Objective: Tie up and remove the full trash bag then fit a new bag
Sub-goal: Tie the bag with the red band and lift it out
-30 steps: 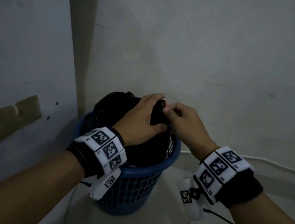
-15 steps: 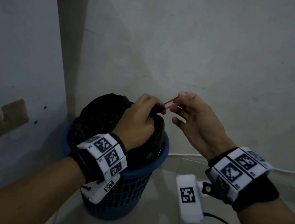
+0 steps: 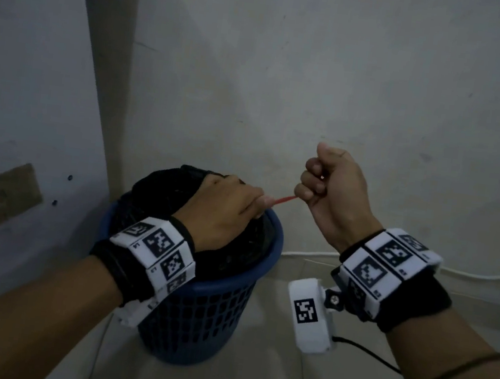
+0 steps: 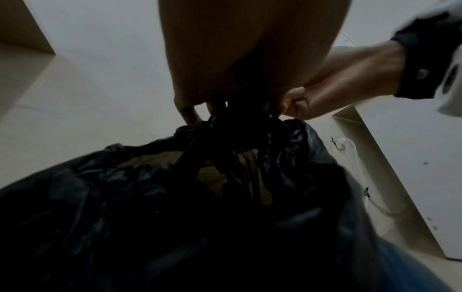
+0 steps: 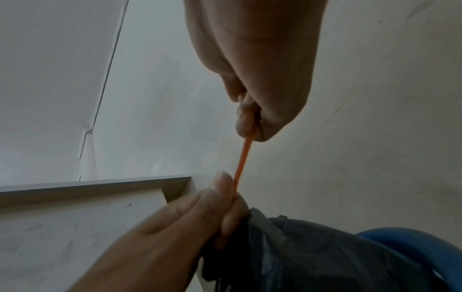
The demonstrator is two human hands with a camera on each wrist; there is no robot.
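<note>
A full black trash bag sits in a blue mesh basket on the floor. My left hand grips the bag's gathered neck above the basket. A thin red rubber band runs taut from the neck to my right hand. That hand is a fist, gripping the band's far end, up and to the right of the basket. How the band sits around the neck is hidden under my left fingers.
The basket stands in a corner: a plaster wall behind, a pale cabinet panel on the left. A white cable runs along the wall's foot. Pale tiled floor lies to the right of the basket.
My right hand has closed into a fist and pulled right and up, away from the bag, stretching the red band longer. My left hand keeps its grip on the neck.
</note>
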